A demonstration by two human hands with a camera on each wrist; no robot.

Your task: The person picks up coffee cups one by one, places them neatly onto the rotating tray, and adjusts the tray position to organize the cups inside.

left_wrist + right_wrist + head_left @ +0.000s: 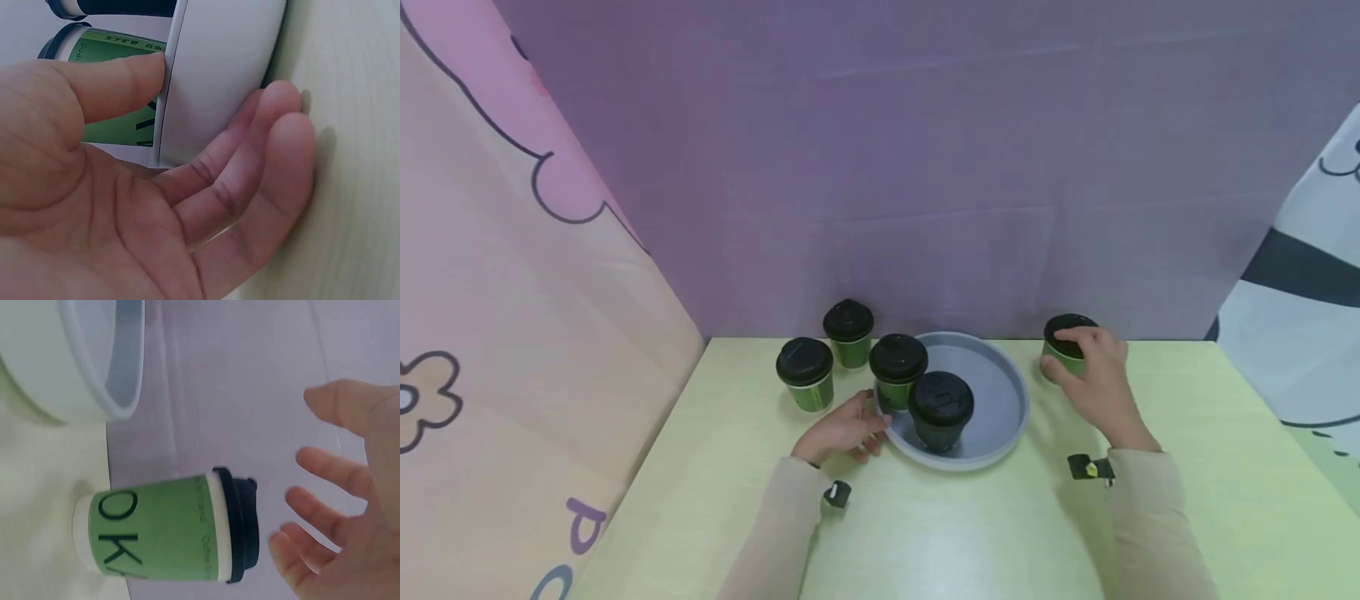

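Observation:
A grey round tray [1000, 392] lies on the pale green table. One green cup with a black lid [940, 410] stands inside it, and another [898, 369] stands at its left edge. My left hand [850, 429] holds the tray's left rim [219, 69], thumb on top and fingers [250, 162] along the outer wall. A green cup [119, 87] shows just beyond the thumb. My right hand [1093, 375] hovers with spread fingers [325, 512] over a lidded green cup [1063, 340] right of the tray. A gap separates the fingers from that cup [169, 531].
Two more lidded green cups [806, 373] [848, 332] stand left of the tray near the back edge. A purple cloth wall rises behind the table, with a peach patterned drape on the left and a white one on the right. The tray's rim [75, 369] lies close to the right cup.

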